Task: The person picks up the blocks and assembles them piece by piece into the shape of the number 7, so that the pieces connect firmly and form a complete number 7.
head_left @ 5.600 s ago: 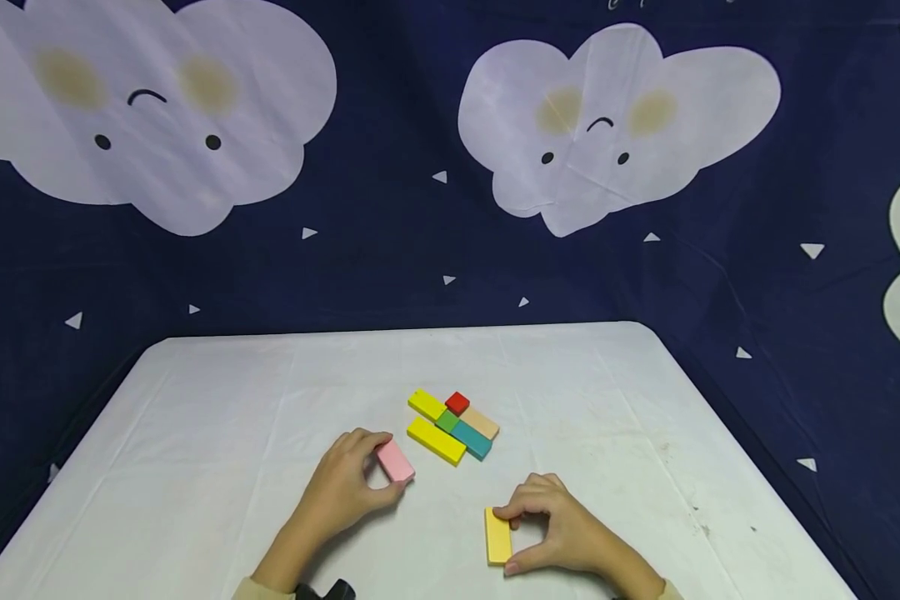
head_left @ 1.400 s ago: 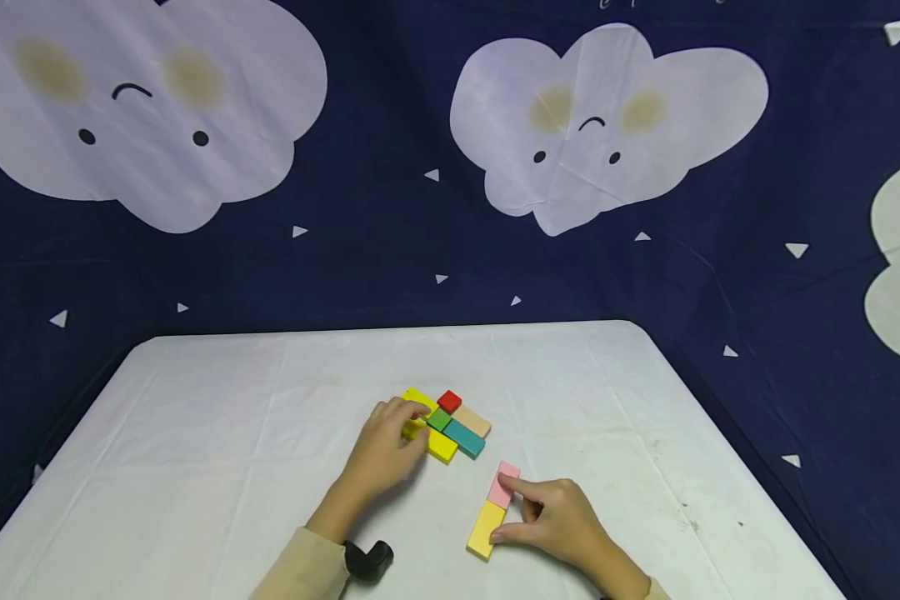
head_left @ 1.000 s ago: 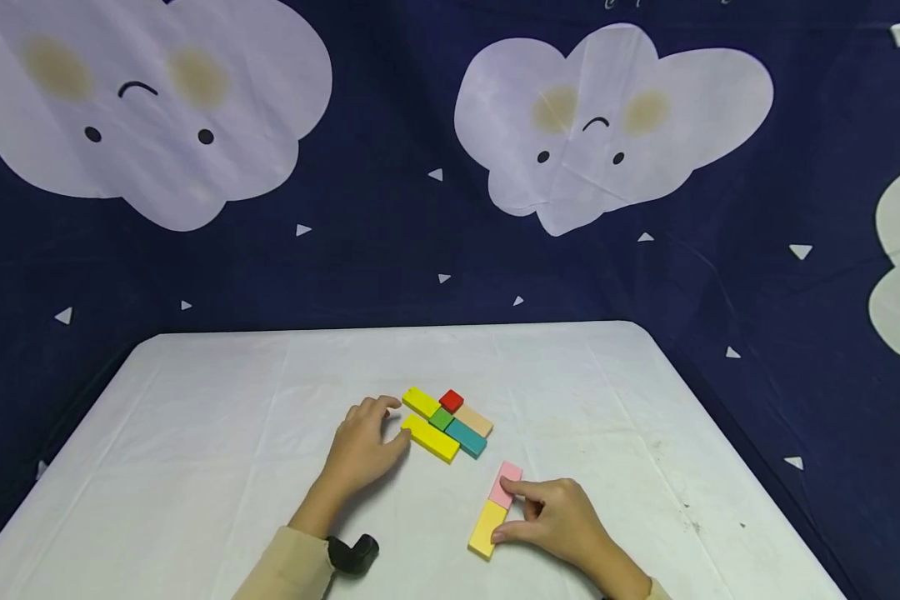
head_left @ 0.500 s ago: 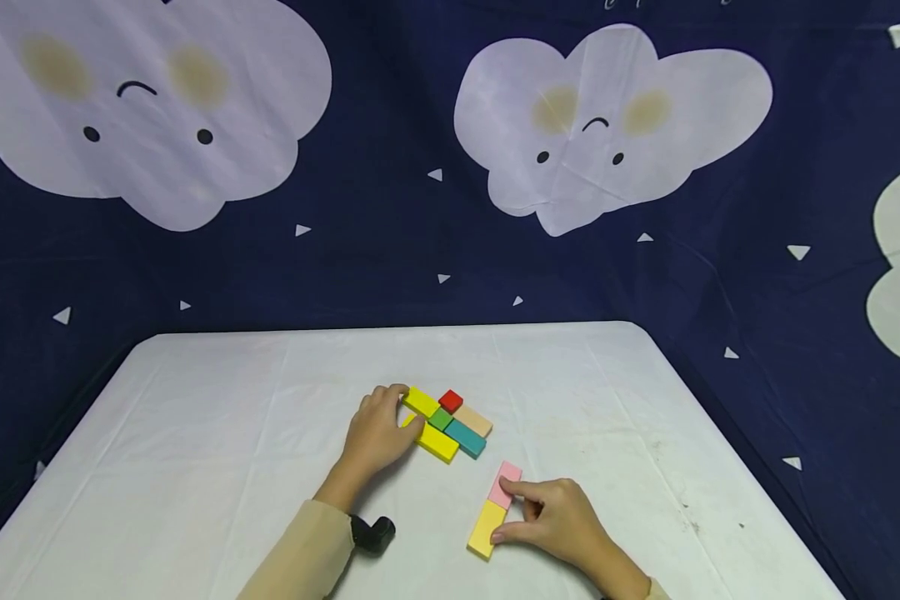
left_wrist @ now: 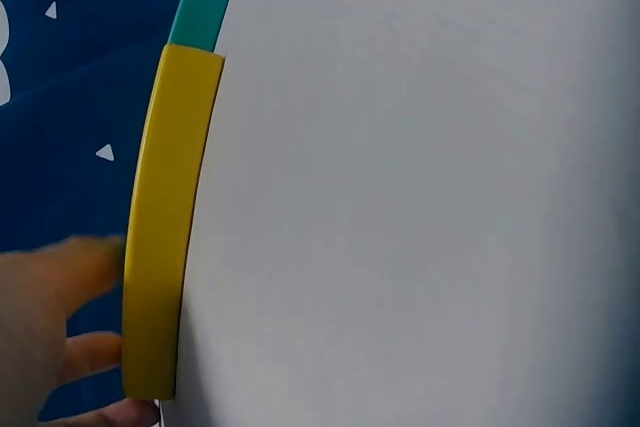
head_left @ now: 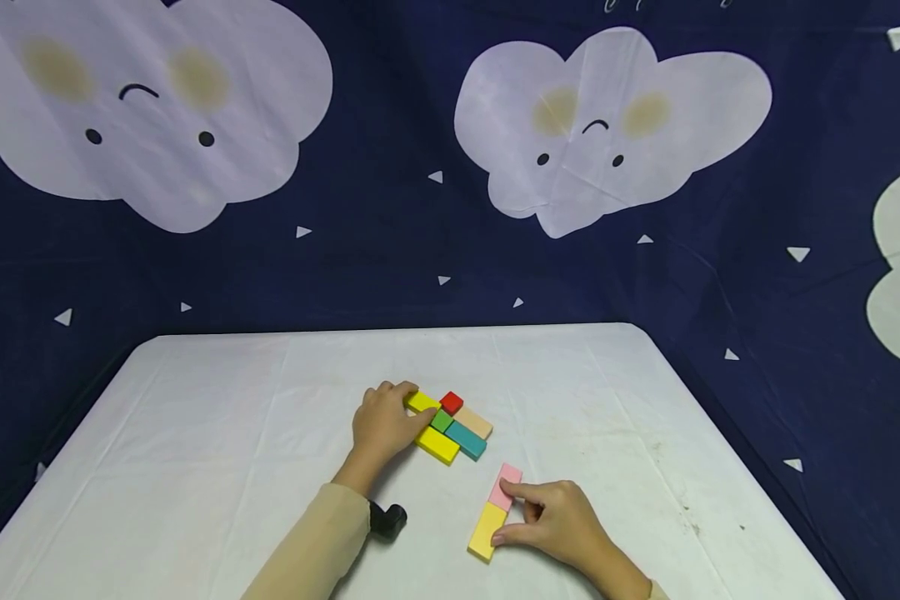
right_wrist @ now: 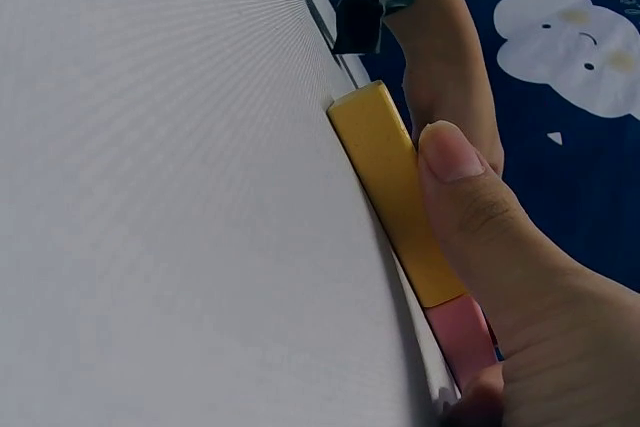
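Note:
In the head view my left hand point(head_left: 387, 423) is at the left end of a group of flat wooden blocks. Its fingers are by the far yellow block point(head_left: 423, 402), and its thumb reaches over the near yellow block point(head_left: 438, 447) to the green block point(head_left: 442, 421). The left wrist view shows the near yellow block point(left_wrist: 170, 217) large, the thumb blurred behind it; whether the hand grips anything is unclear. My right hand point(head_left: 562, 521) holds a pink block point(head_left: 507, 483) and a light yellow block point(head_left: 486, 532) end to end on the table, index finger on pink, thumb on yellow.
A red cube point(head_left: 452, 402), a beige block point(head_left: 473, 422) and a teal block point(head_left: 466, 439) make up the right side of the group. The white-covered table point(head_left: 217, 433) ends in front of a dark blue cloth point(head_left: 390, 275) with clouds. A black wrist device point(head_left: 388, 522) sits below the left hand.
The pink block has gone from my left hand to the end of the light yellow block, under my right hand. My left hand has moved right, over the block group. The right hand lately stays still.

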A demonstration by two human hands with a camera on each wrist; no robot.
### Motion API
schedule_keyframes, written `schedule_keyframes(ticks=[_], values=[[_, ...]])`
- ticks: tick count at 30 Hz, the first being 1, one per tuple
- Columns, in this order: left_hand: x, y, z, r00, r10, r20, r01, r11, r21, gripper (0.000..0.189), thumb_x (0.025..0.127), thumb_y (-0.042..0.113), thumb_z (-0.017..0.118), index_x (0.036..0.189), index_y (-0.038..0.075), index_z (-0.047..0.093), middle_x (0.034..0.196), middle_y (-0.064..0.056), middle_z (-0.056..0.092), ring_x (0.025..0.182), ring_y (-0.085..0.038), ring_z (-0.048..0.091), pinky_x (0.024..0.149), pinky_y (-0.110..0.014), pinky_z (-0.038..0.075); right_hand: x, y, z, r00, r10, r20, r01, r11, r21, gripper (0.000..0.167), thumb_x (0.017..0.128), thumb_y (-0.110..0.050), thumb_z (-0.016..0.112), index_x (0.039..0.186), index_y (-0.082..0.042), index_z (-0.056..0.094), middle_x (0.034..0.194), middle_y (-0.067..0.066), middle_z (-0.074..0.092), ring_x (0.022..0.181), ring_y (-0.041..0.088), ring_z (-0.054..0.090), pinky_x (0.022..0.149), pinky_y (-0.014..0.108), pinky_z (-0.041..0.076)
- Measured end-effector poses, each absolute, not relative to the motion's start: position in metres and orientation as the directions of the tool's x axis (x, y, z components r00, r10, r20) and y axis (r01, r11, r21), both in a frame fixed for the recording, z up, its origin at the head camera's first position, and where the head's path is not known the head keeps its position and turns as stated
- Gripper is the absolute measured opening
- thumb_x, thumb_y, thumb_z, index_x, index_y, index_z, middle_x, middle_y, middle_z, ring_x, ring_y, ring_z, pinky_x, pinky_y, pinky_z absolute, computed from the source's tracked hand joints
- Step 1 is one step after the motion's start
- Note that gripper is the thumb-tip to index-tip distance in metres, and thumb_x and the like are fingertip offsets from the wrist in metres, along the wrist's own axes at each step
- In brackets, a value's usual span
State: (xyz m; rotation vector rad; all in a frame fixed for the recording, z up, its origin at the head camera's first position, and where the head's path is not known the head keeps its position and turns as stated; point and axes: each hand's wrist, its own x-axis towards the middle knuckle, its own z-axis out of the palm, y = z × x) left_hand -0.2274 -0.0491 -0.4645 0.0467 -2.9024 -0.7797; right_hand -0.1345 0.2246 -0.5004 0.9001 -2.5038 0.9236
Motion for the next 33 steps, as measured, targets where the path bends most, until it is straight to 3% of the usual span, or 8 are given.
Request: schedule_keyframes(ticks=[10,15,23,33], values=[[-0.2281,-0.0495,-0.4616,-0.989,-0.095,0.117,-0.021,0.856,0.516,0.056,0.081,0.046,0.074,0.129,0.017,0.067,0.117,-0.012,0.065,0.101,-0.029,0.055,0.08,-0.045,0.049,-0.1332,0.2249,-0.4984,-0.752,-0.45,0.482,-0.651,0.625,-0.432,0.065,0.061,-0.061,0.083,0.108,-0.016,0.078,0.055,-0.028,0.035,0.053,-0.02,0.026,0.05,0.002,0.022],[-0.2293,-0.0506,-0.4627,-0.987,-0.093,0.129,-0.014,0.86,0.511,0.062,0.078,0.052,0.076,0.129,0.017,0.066,0.115,-0.012,0.064,0.099,-0.029,0.055,0.078,-0.044,0.049,-0.1334,0.2253,-0.4985,-0.757,-0.453,0.471,-0.646,0.626,-0.436,0.065,0.062,-0.061,0.082,0.109,-0.017,0.078,0.055,-0.028,0.035,0.052,-0.019,0.026,0.05,0.002,0.021],[-0.2334,-0.0512,-0.4653,-0.984,-0.086,0.158,0.008,0.857,0.514,0.061,0.076,0.046,0.079,0.127,0.014,0.069,0.112,-0.015,0.065,0.096,-0.029,0.055,0.075,-0.041,0.048,-0.1333,0.2257,-0.4986,-0.757,-0.451,0.472,-0.647,0.62,-0.444,0.065,0.062,-0.061,0.083,0.11,-0.018,0.078,0.055,-0.028,0.036,0.053,-0.02,0.027,0.05,0.002,0.022],[-0.2358,-0.0511,-0.4635,-0.967,-0.079,0.241,0.062,0.849,0.526,0.058,0.078,0.043,0.08,0.123,0.006,0.071,0.115,-0.014,0.07,0.105,-0.031,0.06,0.091,-0.044,0.049,-0.1337,0.2259,-0.4997,-0.768,-0.456,0.45,-0.637,0.616,-0.463,0.064,0.064,-0.06,0.082,0.111,-0.018,0.077,0.054,-0.027,0.037,0.052,-0.017,0.029,0.049,0.003,0.022]])
